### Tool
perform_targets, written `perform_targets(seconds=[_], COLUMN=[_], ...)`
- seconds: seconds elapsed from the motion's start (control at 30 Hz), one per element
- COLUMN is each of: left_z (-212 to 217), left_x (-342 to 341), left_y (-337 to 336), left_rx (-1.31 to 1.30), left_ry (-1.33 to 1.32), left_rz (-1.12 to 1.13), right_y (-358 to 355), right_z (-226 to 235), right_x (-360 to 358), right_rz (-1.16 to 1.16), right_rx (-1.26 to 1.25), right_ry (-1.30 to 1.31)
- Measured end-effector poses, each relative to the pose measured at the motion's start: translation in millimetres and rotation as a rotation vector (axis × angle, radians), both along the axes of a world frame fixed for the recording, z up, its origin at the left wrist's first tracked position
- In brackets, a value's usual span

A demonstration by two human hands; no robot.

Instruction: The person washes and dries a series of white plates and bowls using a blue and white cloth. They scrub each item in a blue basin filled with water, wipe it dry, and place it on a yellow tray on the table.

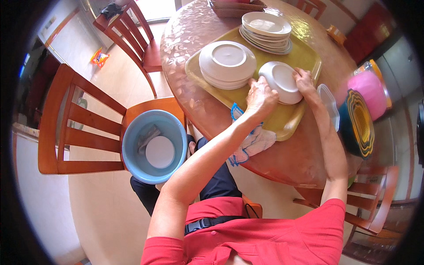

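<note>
An upside-down small white plate (285,81) is at the near right part of a yellow-green tray (300,110). My right hand (304,83) grips its right rim with bent fingers. At its left edge, my left hand (262,95) has curled fingers against the rim, partly hidden by the back of the hand. Just left of that hand, a stack of upturned white plates (227,55) rests on the tray. Farther back stands a second white stack, its top plate (266,24) facing up. A white cloth with blue edging (260,143) lies beneath my left forearm, over the table's near edge.
A blue bucket (132,145) holding a white round object stands on the wooden chair (90,119) at left. On the right are a clear plastic lid (329,106), nested yellow-and-dark bowls (360,123) and a pink bowl (369,95). A woven basket (236,9) sits at the table's far side.
</note>
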State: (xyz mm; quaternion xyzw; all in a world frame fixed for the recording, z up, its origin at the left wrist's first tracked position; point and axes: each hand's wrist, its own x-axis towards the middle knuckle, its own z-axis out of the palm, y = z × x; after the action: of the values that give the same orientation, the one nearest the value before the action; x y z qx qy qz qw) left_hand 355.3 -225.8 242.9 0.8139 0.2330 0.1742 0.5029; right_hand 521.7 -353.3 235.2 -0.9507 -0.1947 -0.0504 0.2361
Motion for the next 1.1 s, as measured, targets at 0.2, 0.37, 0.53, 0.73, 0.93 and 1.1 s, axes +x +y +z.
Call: perform_targets(seconds=[0.2, 0.37, 0.53, 0.73, 0.93, 1.1], left_z=[24.2, 34.5, -37.7, -221.0, -293.5, -302.8], left_x=[-23.6, -102.7, -201.9, -330.0, -348.9, -329.3], left_y=[25.2, 60.2, 140.4, 223.5, 228.0, 213.3], left_rx=[0.001, -0.417, -0.561, 0.031, 0.011, 0.047], left_ry=[0.018, -0.238, -0.144, 0.345, 0.577, 0.493], left_rz=[-0.348, -0.257, 0.166, 0.538, 0.636, 0.769], right_y=[1.2, -5.0, 12.2, 63.0, 121.1, 167.7], right_z=[-2.3, 9.3, 75.6, 78.7, 1.6, -90.2], right_x=[1.9, -10.4, -135.2, -297.3, -344.0, -361.3], right_rz=[-0.006, -0.052, 0.352, 0.771, 1.085, 1.106], right_rx=[0.009, 0.102, 0.095, 0.046, 0.170, 0.118], right_ry=[0.032, 0.046, -0.405, -0.332, 0.046, 0.372])
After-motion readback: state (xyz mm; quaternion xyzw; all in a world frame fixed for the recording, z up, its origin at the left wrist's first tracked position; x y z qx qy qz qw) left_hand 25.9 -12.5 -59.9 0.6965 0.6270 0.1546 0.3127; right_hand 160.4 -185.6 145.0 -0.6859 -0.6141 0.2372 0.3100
